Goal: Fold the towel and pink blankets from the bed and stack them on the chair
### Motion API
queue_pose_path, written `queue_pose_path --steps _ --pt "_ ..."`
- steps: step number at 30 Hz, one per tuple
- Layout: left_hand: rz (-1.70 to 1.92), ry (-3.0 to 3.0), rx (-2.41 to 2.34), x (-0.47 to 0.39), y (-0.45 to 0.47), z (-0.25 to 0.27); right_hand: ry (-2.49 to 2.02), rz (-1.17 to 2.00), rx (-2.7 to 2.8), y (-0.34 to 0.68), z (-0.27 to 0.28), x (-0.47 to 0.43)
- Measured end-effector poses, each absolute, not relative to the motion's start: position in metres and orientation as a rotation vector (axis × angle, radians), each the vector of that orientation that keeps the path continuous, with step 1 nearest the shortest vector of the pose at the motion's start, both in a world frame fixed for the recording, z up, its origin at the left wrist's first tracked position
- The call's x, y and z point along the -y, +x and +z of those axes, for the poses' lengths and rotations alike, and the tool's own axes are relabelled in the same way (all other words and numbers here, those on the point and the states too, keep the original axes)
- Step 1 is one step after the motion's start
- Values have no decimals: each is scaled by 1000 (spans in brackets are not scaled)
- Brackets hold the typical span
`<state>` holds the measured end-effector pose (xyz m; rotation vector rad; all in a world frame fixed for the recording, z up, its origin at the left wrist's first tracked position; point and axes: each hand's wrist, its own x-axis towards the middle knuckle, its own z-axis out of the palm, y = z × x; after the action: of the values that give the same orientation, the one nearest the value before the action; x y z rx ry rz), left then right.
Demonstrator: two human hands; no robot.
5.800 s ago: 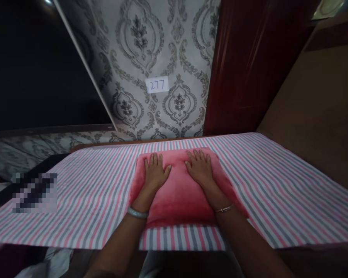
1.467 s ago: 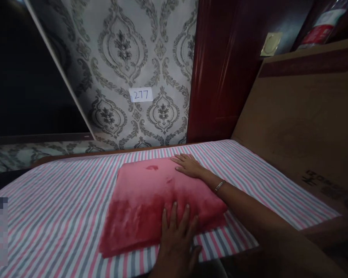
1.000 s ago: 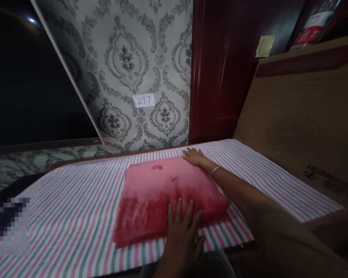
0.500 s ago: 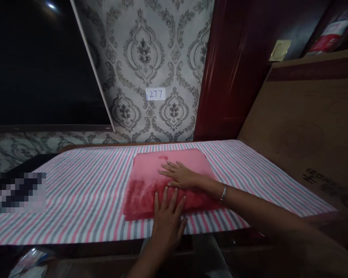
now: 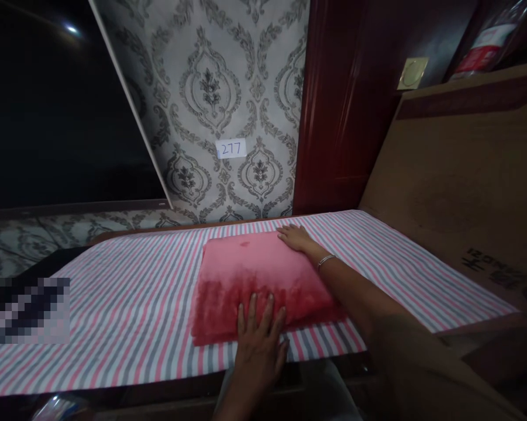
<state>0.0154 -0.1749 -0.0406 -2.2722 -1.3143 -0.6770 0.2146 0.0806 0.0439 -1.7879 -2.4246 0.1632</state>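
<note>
A folded plush blanket [image 5: 234, 263], pale pink at the far part and deep red at the near part, lies flat in a rectangle before me. My left hand [image 5: 258, 339] rests palm down on its near edge, fingers spread over the red pile. At the blanket's far right corner lies my right hand [image 5: 295, 238], flat with fingers stretched out and a bracelet on the wrist. Neither hand grips anything. Underneath the blanket is a striped cloth [image 5: 135, 292] in pink, grey and white, covering the table.
A large cardboard box [image 5: 456, 175] stands along the right side, with a red-labelled bottle [image 5: 486, 47] behind its top edge. On the left a dark television screen [image 5: 61, 117] hangs over the table. A paper marked 277 [image 5: 231, 148] is on the patterned wall.
My right hand has slid away from the blanket's middle to its far right corner. My left hand stays at the near edge. The camera view has shifted slightly.
</note>
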Motion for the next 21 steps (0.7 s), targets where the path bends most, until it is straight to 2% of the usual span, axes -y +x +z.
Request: queue_pose_path --steps 6,13,17,21 --pt "-711 -2268 1334 176 19 -42 -1809 104 2343 210 59 -59" --pt "-815 -2247 1284 186 5 -27 -943 171 2815 136 73 5" --pt "-928 -2061 1418 189 -24 -29 -629 248 2922 93 66 26" --pt "-814 -2023 1489 191 -41 -43 -381 290 2976 65 48 25"
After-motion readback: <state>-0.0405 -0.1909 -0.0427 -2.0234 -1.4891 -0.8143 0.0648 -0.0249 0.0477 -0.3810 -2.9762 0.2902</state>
